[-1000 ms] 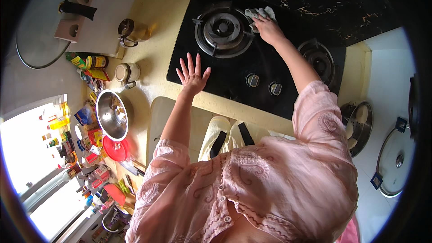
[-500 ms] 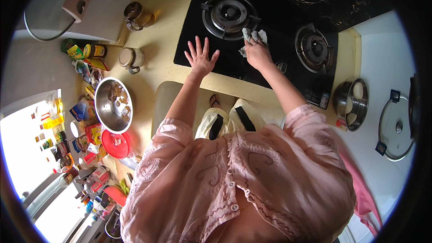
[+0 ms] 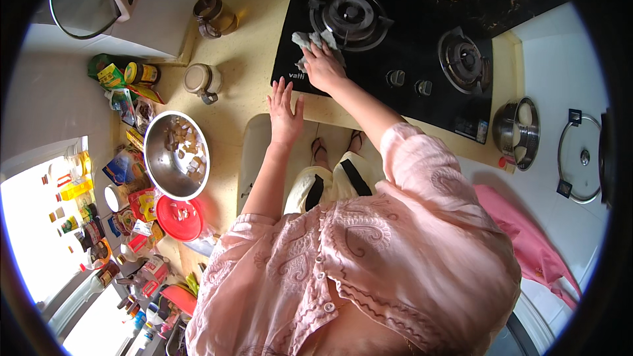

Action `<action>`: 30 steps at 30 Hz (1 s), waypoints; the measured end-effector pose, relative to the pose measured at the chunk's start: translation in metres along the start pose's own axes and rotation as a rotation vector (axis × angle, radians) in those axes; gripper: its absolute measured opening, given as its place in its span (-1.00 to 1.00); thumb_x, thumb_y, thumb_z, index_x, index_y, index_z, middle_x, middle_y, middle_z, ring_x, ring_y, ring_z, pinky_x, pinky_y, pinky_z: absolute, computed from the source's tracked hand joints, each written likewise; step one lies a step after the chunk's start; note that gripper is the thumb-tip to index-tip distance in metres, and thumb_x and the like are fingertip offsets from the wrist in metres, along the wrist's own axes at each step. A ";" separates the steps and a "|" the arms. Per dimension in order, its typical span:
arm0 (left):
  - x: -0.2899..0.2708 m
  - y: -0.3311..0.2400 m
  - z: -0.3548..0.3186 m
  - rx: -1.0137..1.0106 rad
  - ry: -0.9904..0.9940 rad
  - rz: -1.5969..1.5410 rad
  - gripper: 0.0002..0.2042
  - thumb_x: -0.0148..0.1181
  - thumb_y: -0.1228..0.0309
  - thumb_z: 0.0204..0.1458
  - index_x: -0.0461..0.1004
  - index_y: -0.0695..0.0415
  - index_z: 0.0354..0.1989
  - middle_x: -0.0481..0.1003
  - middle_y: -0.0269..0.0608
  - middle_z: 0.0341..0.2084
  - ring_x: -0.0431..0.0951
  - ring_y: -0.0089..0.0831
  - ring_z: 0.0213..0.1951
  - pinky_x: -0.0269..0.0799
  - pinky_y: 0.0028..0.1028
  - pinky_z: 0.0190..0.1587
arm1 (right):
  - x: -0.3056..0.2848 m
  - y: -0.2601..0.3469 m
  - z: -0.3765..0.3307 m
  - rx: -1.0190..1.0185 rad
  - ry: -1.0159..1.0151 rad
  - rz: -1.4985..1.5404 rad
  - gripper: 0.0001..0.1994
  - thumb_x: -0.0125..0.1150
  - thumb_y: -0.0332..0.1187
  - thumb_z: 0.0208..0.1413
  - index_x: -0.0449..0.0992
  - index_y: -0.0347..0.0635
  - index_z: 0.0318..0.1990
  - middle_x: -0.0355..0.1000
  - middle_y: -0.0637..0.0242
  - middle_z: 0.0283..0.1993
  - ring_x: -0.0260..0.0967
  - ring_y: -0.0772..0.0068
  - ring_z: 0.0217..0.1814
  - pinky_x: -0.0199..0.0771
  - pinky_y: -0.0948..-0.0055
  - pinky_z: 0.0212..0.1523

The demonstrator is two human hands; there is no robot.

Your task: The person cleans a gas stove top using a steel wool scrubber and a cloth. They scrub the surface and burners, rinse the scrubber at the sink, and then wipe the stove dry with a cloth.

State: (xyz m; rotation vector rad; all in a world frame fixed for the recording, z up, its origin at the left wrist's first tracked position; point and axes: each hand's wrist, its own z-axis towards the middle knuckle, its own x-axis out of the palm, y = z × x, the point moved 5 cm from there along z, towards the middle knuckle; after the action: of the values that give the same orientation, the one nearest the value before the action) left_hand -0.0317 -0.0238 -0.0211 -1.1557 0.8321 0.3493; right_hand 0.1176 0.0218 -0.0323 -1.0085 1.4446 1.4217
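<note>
A black glass gas hob [image 3: 412, 46] with two round burners lies in front of me. On its left part, beside the left burner [image 3: 349, 16], my right hand [image 3: 323, 69] presses a crumpled pale grey cloth [image 3: 306, 41] against the glass. Cloth bunches out past the fingertips, and part of it is hidden under the palm. My left hand [image 3: 285, 115] holds nothing; its fingers are stretched out at the counter's front edge, close to the hob's near left corner. Two control knobs [image 3: 395, 78] show to the right of my right forearm.
Two lidded jars [image 3: 199, 79] with handles stand left of the hob. A steel bowl [image 3: 177, 155] with cut pieces and a red lid [image 3: 179, 216] sit nearer, beside crowded packets and bottles. At right are a steel pot [image 3: 516, 133] and a glass lid [image 3: 583, 158].
My right hand has slid left with the cloth, from right of the left burner to its left. My left hand has moved off the hob back toward the counter edge, its fingers less spread.
</note>
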 end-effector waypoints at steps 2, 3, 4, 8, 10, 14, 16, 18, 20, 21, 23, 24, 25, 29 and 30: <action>-0.004 0.007 -0.009 -0.041 0.003 0.032 -0.60 0.00 0.30 0.05 0.24 0.16 0.07 0.11 -0.06 0.17 0.01 -0.12 0.24 -0.17 0.00 0.21 | -0.001 0.010 0.003 0.001 0.048 -0.161 -0.57 -0.18 -0.31 0.12 0.17 -0.23 0.15 0.08 0.07 0.22 -0.13 -0.01 0.31 -0.14 0.25 0.29; -0.001 0.012 -0.012 -0.057 0.008 0.030 -0.60 -0.01 0.30 0.05 0.24 0.16 0.06 0.12 -0.07 0.16 0.01 -0.12 0.23 -0.17 0.01 0.20 | 0.015 -0.004 0.001 0.053 -0.053 -0.002 -0.58 -0.17 -0.36 0.09 0.19 -0.18 0.14 0.08 0.12 0.23 -0.13 0.03 0.32 -0.09 0.28 0.27; 0.000 0.016 -0.013 -0.071 0.006 0.026 -0.61 -0.01 0.30 0.05 0.24 0.16 0.06 0.13 -0.07 0.15 0.02 -0.12 0.23 -0.17 0.01 0.20 | 0.012 -0.009 -0.006 0.032 -0.055 0.038 -0.58 -0.16 -0.41 0.06 0.21 -0.19 0.13 0.10 0.14 0.22 -0.12 0.03 0.32 -0.05 0.30 0.26; 0.005 0.017 -0.021 -0.099 0.017 0.036 -0.62 -0.01 0.32 0.05 0.26 0.16 0.04 0.14 -0.08 0.15 0.03 -0.12 0.22 -0.17 0.03 0.20 | -0.007 -0.025 -0.055 0.042 0.043 0.047 -0.54 -0.18 -0.50 0.02 0.20 -0.12 0.15 0.10 0.20 0.23 -0.08 0.06 0.30 0.01 0.31 0.24; 0.010 0.015 -0.022 -0.092 -0.009 0.045 -0.63 -0.01 0.33 0.04 0.27 0.16 0.04 0.14 -0.09 0.15 0.03 -0.12 0.23 -0.17 0.04 0.19 | -0.014 -0.041 -0.087 0.089 0.024 0.037 -0.51 -0.19 -0.55 0.00 0.18 -0.03 0.16 0.05 0.25 0.26 -0.07 0.08 0.30 0.01 0.32 0.25; 0.003 0.015 -0.026 -0.147 -0.031 0.039 -0.63 0.00 0.34 0.03 0.27 0.17 0.03 0.14 -0.06 0.15 0.02 -0.10 0.23 -0.17 0.03 0.20 | -0.016 -0.067 -0.139 0.154 0.115 0.162 -0.44 -0.22 -0.66 -0.06 0.21 0.04 0.16 0.02 0.34 0.28 -0.13 0.18 0.34 -0.02 0.36 0.27; -0.001 0.016 -0.028 -0.135 -0.042 0.048 -0.62 0.00 0.35 0.03 0.27 0.20 0.03 0.14 -0.04 0.15 0.03 -0.08 0.22 -0.17 0.01 0.20 | -0.019 -0.064 -0.145 0.142 0.125 0.128 -0.42 -0.23 -0.67 -0.06 0.21 0.05 0.16 0.01 0.33 0.28 -0.15 0.18 0.34 -0.03 0.37 0.28; -0.008 0.019 -0.032 -0.139 -0.073 0.049 -0.62 0.00 0.35 0.02 0.27 0.22 0.02 0.14 -0.03 0.14 0.04 -0.07 0.22 -0.17 0.01 0.21 | -0.013 -0.053 -0.135 0.073 0.114 0.166 -0.42 -0.23 -0.68 -0.07 0.20 0.05 0.16 0.00 0.33 0.29 -0.16 0.18 0.35 -0.06 0.38 0.28; -0.014 0.023 -0.037 -0.137 -0.090 0.064 -0.62 0.00 0.35 0.02 0.26 0.22 0.02 0.14 -0.01 0.14 0.04 -0.07 0.21 -0.16 0.01 0.20 | -0.004 -0.032 -0.117 0.007 0.127 0.220 -0.45 -0.22 -0.64 -0.03 0.22 0.06 0.16 -0.01 0.33 0.30 -0.20 0.21 0.37 -0.12 0.37 0.31; -0.017 0.025 -0.041 -0.135 -0.098 0.071 -0.63 0.00 0.36 0.02 0.26 0.23 0.02 0.14 -0.01 0.13 0.05 -0.07 0.21 -0.16 0.01 0.20 | 0.003 -0.016 -0.105 -0.037 0.117 0.219 -0.49 -0.21 -0.59 0.00 0.23 0.07 0.15 -0.02 0.34 0.30 -0.21 0.22 0.37 -0.14 0.36 0.31; -0.024 0.030 -0.048 -0.124 -0.110 0.077 -0.63 0.00 0.36 0.02 0.25 0.23 0.02 0.15 0.01 0.13 0.05 -0.08 0.21 -0.15 0.01 0.20 | 0.027 0.015 -0.079 -0.095 0.071 0.278 -0.56 -0.20 -0.49 0.05 0.28 0.09 0.12 -0.02 0.38 0.31 -0.22 0.24 0.38 -0.16 0.34 0.32; -0.028 0.032 -0.052 -0.116 -0.117 0.079 -0.63 0.00 0.37 0.02 0.25 0.23 0.02 0.15 0.02 0.13 0.06 -0.08 0.21 -0.15 0.01 0.20 | 0.044 0.028 -0.067 -0.114 0.036 0.336 -0.59 -0.20 -0.43 0.06 0.31 0.10 0.09 -0.02 0.41 0.31 -0.22 0.25 0.38 -0.17 0.33 0.32; -0.031 0.036 -0.055 -0.108 -0.126 0.093 -0.63 0.00 0.38 0.02 0.25 0.21 0.02 0.15 0.04 0.12 0.08 -0.07 0.20 -0.12 0.01 0.19 | 0.052 0.044 -0.055 -0.197 0.009 0.233 -0.61 -0.18 -0.41 0.06 0.32 0.11 0.07 -0.01 0.44 0.31 -0.21 0.25 0.37 -0.15 0.33 0.31; -0.043 0.039 -0.060 -0.114 -0.148 0.066 -0.64 0.01 0.39 0.02 0.26 0.18 0.02 0.17 0.05 0.11 0.11 -0.05 0.18 -0.07 -0.01 0.17 | 0.049 0.078 -0.041 -0.286 -0.054 0.179 -0.65 -0.12 -0.37 0.04 0.38 0.10 0.01 0.03 0.54 0.28 -0.17 0.24 0.36 -0.04 0.32 0.27; -0.043 0.040 -0.061 -0.118 -0.147 0.071 -0.65 0.01 0.39 0.02 0.27 0.18 0.01 0.18 0.05 0.10 0.13 -0.05 0.17 -0.05 -0.01 0.16 | 0.048 0.077 -0.046 -0.289 -0.071 0.157 -0.65 -0.10 -0.40 0.02 0.39 0.10 -0.01 0.04 0.56 0.28 -0.15 0.23 0.35 0.00 0.32 0.26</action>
State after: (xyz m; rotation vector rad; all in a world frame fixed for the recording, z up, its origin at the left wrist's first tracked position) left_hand -0.1100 -0.0565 -0.0255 -1.1966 0.7318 0.5420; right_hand 0.0283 -0.0210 -0.0544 -1.0253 1.3141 1.8019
